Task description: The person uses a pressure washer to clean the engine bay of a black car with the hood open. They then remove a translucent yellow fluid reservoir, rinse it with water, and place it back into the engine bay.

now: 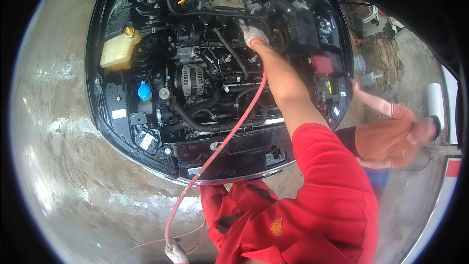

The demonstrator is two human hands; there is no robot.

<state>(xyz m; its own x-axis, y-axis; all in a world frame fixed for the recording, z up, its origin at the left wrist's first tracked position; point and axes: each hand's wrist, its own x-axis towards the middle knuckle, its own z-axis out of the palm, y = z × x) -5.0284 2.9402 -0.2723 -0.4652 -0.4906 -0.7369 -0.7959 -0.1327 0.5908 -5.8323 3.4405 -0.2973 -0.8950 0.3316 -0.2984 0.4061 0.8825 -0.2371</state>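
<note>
My right hand (254, 35), in a pale work glove with an orange cuff, reaches over the engine (227, 63) toward the back of the bay. It is closed around a small grey nozzle (242, 23), whose exact form the fingers partly hide. A red hose (223, 145) rises to this hand, and its upper end disappears behind my wrist. Low in the picture, my gloved left hand (176, 253) is wrapped round the same hose, in front of the car. From there a loop of hose hangs toward the floor.
The bay holds a yellowish coolant tank (117, 51), a blue cap (143, 91), an alternator (192, 80) and a red battery cover (322, 64). A person in an orange shirt (386, 139) stands at the right, one hand by the car's edge. The concrete floor (63, 132) looks wet.
</note>
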